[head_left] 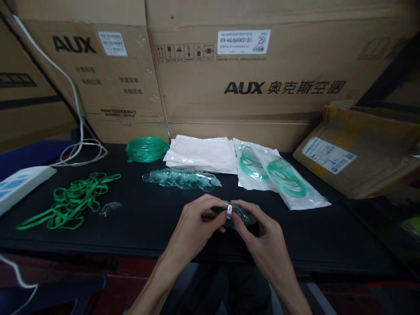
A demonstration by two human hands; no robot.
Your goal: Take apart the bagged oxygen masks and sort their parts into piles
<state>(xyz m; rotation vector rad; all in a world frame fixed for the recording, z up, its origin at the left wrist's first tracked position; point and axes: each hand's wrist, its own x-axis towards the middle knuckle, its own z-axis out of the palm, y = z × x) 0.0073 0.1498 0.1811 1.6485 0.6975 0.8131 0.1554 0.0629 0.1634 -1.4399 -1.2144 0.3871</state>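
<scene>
Above the front edge of the black table, both my hands are closed around a translucent green oxygen mask (244,214). My left hand (197,225) pinches its left end, thumb and index finger close to a silver metal nose clip (229,212). On the other side, my right hand (264,227) grips the mask with its thumb beside the clip. My fingers hide much of the mask. Just beyond them lies a row of nested clear green masks (182,179). Tangled green elastic straps (77,199) and a few small clear pieces (110,208) are at the left.
Behind stands a large cardboard box (197,100). Coiled green tubing (147,149), a stack of white pouches (201,153) and packaged tubing (288,177) line the back of the table (141,223). A taped carton (364,153) is right; a white device (24,186) with cable is left.
</scene>
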